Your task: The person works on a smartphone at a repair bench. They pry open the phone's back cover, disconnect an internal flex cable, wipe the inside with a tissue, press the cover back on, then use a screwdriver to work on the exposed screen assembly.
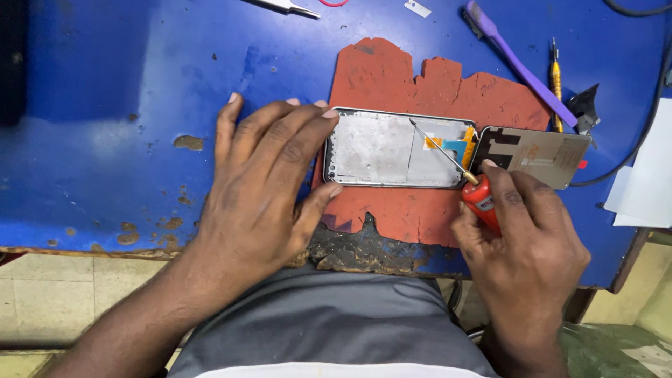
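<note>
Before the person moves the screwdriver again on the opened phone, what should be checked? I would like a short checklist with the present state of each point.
1. Left hand steadies the opened silver phone frame: ok.
2. Right hand grips the red-handled screwdriver: ok.
3. Screwdriver tip seated in a screw: cannot tell.
4. Frame lies fully on the torn red rubber mat: ok.
5. Detached grey back panel clear of the frame: not ok, it touches the frame's right end.

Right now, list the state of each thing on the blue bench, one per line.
Opened silver phone frame: lying flat on the torn red mat, back off.
Grey back panel: detached, beside the frame.
Red-handled screwdriver: gripped by right hand, tip on the frame.
Left hand: pressing the frame's edge.
Purple brush: lying idle.
</note>
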Tool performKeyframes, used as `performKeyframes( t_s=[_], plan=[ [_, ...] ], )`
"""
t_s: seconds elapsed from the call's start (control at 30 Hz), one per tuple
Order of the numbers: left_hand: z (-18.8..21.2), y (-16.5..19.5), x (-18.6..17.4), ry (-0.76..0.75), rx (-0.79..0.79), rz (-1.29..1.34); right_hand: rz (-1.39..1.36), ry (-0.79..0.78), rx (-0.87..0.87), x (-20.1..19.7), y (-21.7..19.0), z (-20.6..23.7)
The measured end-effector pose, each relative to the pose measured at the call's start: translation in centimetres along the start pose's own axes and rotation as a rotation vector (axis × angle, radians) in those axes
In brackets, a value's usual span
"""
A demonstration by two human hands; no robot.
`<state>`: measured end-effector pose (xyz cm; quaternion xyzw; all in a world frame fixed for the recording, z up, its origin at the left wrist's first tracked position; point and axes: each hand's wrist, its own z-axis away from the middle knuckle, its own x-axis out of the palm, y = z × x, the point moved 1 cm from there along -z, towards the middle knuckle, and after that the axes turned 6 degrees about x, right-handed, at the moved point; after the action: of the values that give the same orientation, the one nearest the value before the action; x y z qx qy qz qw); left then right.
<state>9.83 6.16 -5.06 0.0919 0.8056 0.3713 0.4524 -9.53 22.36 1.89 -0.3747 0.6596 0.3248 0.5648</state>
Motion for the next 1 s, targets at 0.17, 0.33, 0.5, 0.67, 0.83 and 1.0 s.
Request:
performKeyframes(
  t_s=[0.17, 0.33, 0.5, 0.67, 0.83, 1.0],
  plan=[
    [-0.1, -0.1, 0.2, -0.053, -0.004, -0.006, 0.025, 0.011, -0.026, 0.1, -0.6, -0.7],
    [-0.1, -0.2, 0.1, -0.050, 0.007, 0.004, 0.040, 0.003, -0.085, 0.0, -1.4, -1.5],
    [-0.1, -0.3, 0.2, -0.039, -0.001, 0.024, 0.044, -0.004, -0.133, -0.1, -2.2, -2.2],
    [-0.1, -0.3, 0.3, -0.034, 0.002, 0.020, 0.023, -0.010, -0.178, -0.1, -3.0, -2.9],
    [-0.1, -0.5, 0.3, -0.038, -0.001, 0.021, 0.003, -0.010, -0.208, -0.1, -3.8, -3.4],
    [-0.1, -0.5, 0.3, -0.037, 0.002, 0.022, 0.005, -0.015, -0.238, -0.1, -4.3, -3.8]
  ],
)
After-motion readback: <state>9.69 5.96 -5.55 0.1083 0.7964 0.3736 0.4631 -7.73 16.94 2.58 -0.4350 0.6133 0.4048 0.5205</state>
